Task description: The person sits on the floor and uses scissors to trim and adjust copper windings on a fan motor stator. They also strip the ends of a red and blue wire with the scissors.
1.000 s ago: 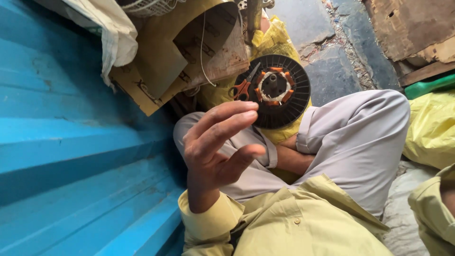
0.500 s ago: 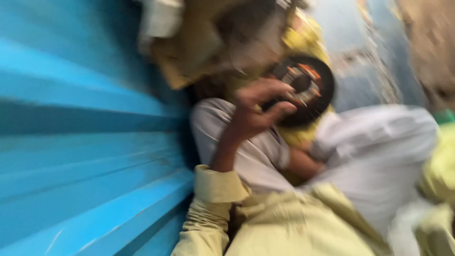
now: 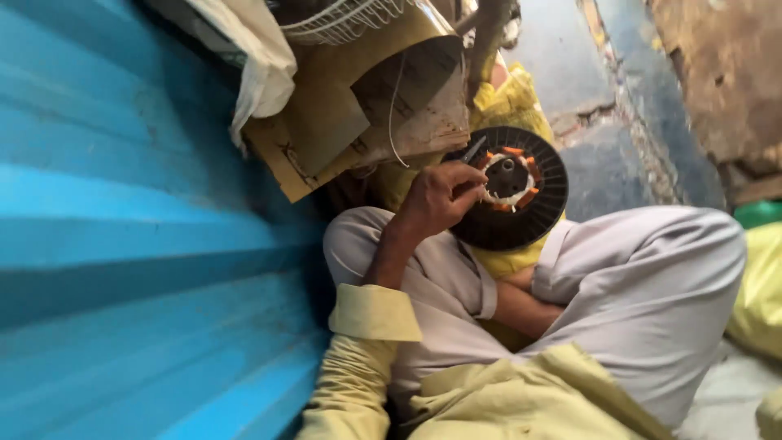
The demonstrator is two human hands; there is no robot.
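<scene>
Blue corrugated wall (image 3: 122, 244) fills your left, cardboard scraps (image 3: 358, 106) piled at 12 o'clock. Black round motor disc (image 3: 513, 189) with orange-and-white windings sits past your knees at 1 o'clock, resting on yellow cloth (image 3: 509, 102). Your left hand (image 3: 440, 200) is curled, fingers pinched on a thin grey tool (image 3: 472, 151) at the disc's left edge. Right hand not visible; forearm tucked under the folded leg (image 3: 652, 277).

A small repair workshop on the ground
Blue metal sheet (image 3: 122, 244), cracked floor (image 3: 603, 155), old fan parts (image 3: 342, 20) and cardboard (image 3: 326, 122) piled beside the black motor disc (image 3: 521, 220)
</scene>
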